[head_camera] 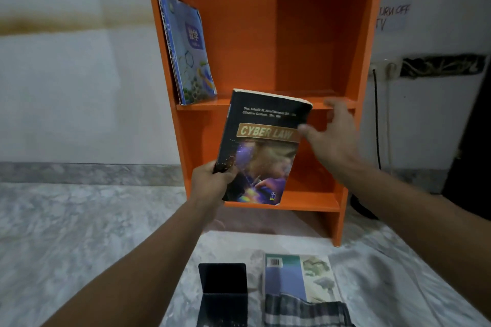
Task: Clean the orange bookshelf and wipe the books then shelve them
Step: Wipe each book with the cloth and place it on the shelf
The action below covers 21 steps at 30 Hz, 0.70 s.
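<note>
Orange bookshelf; book between outstretched hands

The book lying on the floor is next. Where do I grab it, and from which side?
Probably the right long edge of the book, coming in from the right. It lies flat, so only an edge can be pinched. The checked cloth covers its near end, and the black box stands close on its left. Lift the cloth off first.
</note>
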Available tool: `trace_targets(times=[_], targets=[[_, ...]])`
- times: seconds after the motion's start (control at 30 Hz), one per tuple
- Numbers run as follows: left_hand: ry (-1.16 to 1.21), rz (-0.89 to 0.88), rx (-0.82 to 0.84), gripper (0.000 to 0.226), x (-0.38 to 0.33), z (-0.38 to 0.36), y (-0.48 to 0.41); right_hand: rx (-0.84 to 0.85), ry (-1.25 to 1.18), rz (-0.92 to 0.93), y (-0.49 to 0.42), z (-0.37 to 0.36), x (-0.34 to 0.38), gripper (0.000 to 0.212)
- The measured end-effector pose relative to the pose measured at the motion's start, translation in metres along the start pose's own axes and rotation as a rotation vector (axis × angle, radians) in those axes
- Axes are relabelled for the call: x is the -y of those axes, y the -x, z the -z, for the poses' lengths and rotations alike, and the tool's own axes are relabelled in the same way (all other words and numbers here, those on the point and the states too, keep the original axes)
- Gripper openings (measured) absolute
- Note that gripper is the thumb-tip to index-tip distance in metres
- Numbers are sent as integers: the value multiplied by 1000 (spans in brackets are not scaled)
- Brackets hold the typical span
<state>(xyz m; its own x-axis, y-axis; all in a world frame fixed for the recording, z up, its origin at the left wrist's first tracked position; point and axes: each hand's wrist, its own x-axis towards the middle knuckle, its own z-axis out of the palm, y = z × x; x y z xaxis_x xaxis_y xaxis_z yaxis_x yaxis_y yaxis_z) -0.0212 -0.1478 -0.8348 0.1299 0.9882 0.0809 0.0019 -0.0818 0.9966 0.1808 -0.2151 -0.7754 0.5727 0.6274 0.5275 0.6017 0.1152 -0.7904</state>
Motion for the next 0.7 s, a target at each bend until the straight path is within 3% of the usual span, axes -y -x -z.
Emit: trace_targets(times=[0.1, 0.2, 0.27, 0.47, 0.7], targets=[[75, 33, -27, 10, -9, 7, -4, 222, -43, -239, 22, -16, -19, 71], [120, 90, -26, 12, -30, 11, -10, 397, -112, -267, 29, -36, -13, 49], [165, 117, 0, 14, -50, 15, -14, 366, -93, -218, 22, -47, 4, 31], [95, 58, 61, 16, -95, 41, -41, 301, -34, -194, -22, -68, 62, 11], [-331, -170, 40, 16, -119, 56, -86, 213, 47, -190, -71, -99, 103, 7]])
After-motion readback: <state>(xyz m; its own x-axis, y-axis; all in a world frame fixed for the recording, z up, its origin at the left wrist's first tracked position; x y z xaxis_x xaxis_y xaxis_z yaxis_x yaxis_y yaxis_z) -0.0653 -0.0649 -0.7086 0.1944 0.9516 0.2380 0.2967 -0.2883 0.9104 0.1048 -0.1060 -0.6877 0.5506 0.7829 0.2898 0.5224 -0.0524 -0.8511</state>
